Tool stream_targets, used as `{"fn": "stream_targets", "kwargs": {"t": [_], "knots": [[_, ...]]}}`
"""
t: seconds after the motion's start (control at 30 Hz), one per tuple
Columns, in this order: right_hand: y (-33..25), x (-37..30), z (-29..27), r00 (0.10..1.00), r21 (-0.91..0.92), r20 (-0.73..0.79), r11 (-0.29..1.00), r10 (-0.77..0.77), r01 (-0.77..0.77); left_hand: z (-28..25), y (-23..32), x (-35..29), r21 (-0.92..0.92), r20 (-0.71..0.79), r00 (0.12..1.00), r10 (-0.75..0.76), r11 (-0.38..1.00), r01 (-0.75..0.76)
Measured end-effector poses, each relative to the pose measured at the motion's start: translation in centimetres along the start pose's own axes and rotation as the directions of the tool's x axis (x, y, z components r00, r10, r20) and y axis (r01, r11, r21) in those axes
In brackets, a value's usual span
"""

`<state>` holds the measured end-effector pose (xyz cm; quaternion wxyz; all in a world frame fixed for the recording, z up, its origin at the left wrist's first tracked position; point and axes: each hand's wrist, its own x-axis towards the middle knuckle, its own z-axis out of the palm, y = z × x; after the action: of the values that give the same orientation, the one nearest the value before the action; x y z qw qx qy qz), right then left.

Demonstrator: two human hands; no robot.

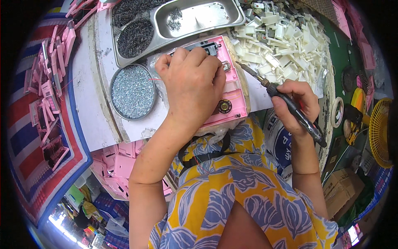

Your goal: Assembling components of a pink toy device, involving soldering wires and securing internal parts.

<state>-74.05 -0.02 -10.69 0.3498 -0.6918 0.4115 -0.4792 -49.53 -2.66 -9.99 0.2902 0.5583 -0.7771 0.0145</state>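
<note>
My right hand (299, 106) grips a black-handled soldering iron (295, 108). Its thin metal end points left, beside the right edge of a pink plastic case (235, 85) lying open in front of me. My left hand (191, 79) bends over the case, its fingers curled down and closed; what they pinch is hidden under them. A small round speaker (224, 106) sits in the lower part of the case. A black part (211, 49) lies along its top, and a small metal piece (226, 66) shows by my left fingers. A thin red wire (155, 79) sticks out left of the hand.
Left of the case stands a round tin (133, 92) of small silvery pieces. Behind is a metal tray (199, 18) with dark small springs. White plastic parts (282, 41) are heaped at the back right. Pink cases (120, 170) are piled lower left; a yellow basket (380, 133) is far right.
</note>
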Motion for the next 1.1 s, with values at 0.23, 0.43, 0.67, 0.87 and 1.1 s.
{"fn": "stream_targets", "kwargs": {"t": [0.23, 0.43, 0.67, 0.87, 1.1], "knots": [[-0.4, 0.1, -0.2, 1.0, -0.041, 0.002, 0.999, 0.021, -0.021, 0.0, 0.0, 0.0, 0.016, 0.001, 1.0, 0.016, 1.0, -0.016], [-0.4, 0.3, -0.4, 0.999, -0.038, -0.001, 0.999, 0.039, -0.039, 0.0, 0.0, 0.0, 0.01, -0.011, 0.999, 0.03, 0.999, -0.03], [-1.2, 0.6, -0.6, 0.995, -0.037, -0.013, 0.995, 0.097, -0.097, 0.0, -0.1, -0.2, 0.031, 0.019, 0.999, 0.026, 0.999, -0.027], [-1.3, 0.7, -1.7, 0.995, -0.076, -0.044, 0.993, 0.087, -0.09, -4.1, -1.6, 0.0, 0.02, 0.129, 0.991, 0.016, 1.0, -0.019], [-1.2, 1.2, -1.3, 0.99, -0.025, -0.08, 0.993, 0.114, -0.116, -5.9, -3.3, -0.1, -0.07, 0.116, 0.987, 0.111, 0.992, -0.104]]}}
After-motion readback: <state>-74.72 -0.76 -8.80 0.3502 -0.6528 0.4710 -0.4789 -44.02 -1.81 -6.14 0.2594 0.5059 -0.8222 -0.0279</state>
